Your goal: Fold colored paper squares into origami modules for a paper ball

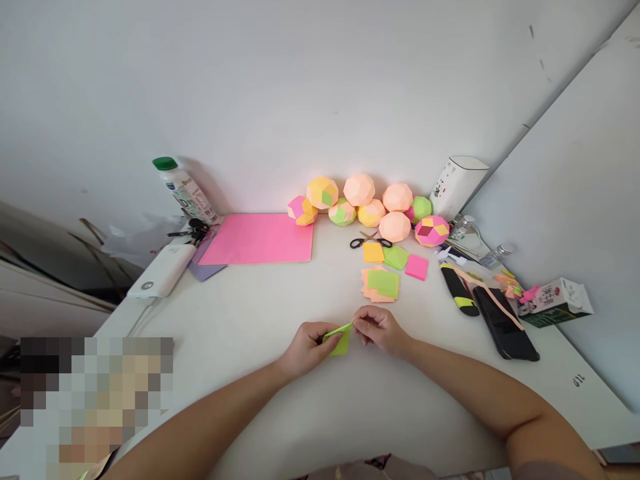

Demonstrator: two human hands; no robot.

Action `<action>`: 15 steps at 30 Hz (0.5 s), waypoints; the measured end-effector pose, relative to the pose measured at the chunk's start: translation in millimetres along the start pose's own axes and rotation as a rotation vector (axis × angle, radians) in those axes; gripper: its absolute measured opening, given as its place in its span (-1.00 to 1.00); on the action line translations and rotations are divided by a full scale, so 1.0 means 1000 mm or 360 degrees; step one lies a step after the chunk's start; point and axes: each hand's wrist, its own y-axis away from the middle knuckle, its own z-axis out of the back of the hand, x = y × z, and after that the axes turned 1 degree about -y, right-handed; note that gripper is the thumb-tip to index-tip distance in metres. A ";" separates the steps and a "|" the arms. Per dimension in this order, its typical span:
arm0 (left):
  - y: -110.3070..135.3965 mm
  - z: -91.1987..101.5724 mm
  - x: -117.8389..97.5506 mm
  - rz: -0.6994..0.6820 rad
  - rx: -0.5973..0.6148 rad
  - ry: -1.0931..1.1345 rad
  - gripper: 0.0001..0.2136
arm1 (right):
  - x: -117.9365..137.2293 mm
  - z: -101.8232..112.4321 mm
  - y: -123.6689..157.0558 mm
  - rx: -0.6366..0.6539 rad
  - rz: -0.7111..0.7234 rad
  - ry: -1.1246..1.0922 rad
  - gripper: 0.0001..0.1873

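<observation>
My left hand (311, 347) grips a green sheet of paper (341, 344), with the thumb lying over it. At the sheet's upper right corner, the fingers of my right hand (379, 331) are pinched together on the paper's edge. Part of the sheet is hidden under my left fingers. Just beyond my hands lies a loose pile of peach and green paper pieces (383, 284). Behind that pile are a yellow stack (373, 252), a green stack (396, 257) and a pink stack (416, 267) of small papers. Black-handled scissors (371, 241) rest open behind them.
Several faceted paper balls (359, 191) are heaped against the wall. A pink sheet (260, 239) lies at the back left, near a bottle (186, 190) and a white power bank (163, 270). To the right are a utility knife (459, 290), a black phone (506, 323) and a carton (557, 302).
</observation>
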 end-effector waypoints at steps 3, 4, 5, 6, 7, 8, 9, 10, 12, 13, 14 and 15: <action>0.000 0.000 0.000 0.0020 0.0016 0.0033 -0.73 | 0.000 -0.003 0.002 0.0012 0.0041 0.0000 -0.75; 0.000 0.000 0.000 0.0016 0.0029 0.0027 -0.73 | 0.000 -0.003 0.002 0.0026 0.0076 0.0001 -0.73; 0.000 0.000 -0.001 0.0008 0.0042 0.0016 -0.74 | -0.001 -0.004 0.002 0.0041 0.0116 0.0019 -0.71; 0.000 0.000 -0.001 -0.0002 0.0056 0.0002 -0.74 | -0.001 -0.004 0.002 0.0056 0.0150 0.0057 -0.70; 0.000 -0.001 -0.001 -0.0010 0.0066 -0.0012 -0.74 | -0.002 -0.005 0.002 0.0071 0.0169 0.0106 -0.73; 0.000 -0.001 -0.001 -0.0012 0.0069 -0.0023 -0.74 | -0.002 -0.005 0.001 0.0080 0.0172 0.0151 -0.76; 0.000 -0.001 -0.001 -0.0006 0.0067 -0.0025 -0.74 | -0.002 -0.005 0.001 0.0080 0.0160 0.0181 -0.79; 0.000 -0.001 -0.001 0.0005 0.0057 -0.0012 -0.75 | -0.002 -0.005 0.001 0.0067 0.0139 0.0191 -0.80; -0.001 -0.001 -0.001 0.0034 0.0013 0.0051 -0.76 | -0.001 -0.004 0.002 0.0027 0.0083 0.0165 -0.80; -0.001 -0.001 -0.001 0.0048 -0.0012 0.0092 -0.76 | 0.000 -0.004 0.002 0.0011 0.0059 0.0151 -0.80; -0.002 0.000 0.000 0.0058 -0.0030 0.0130 -0.76 | 0.000 -0.005 0.003 0.0001 0.0041 0.0147 -0.80; -0.002 0.000 0.000 0.0060 -0.0035 0.0161 -0.76 | 0.000 -0.005 0.003 0.0005 0.0031 0.0154 -0.80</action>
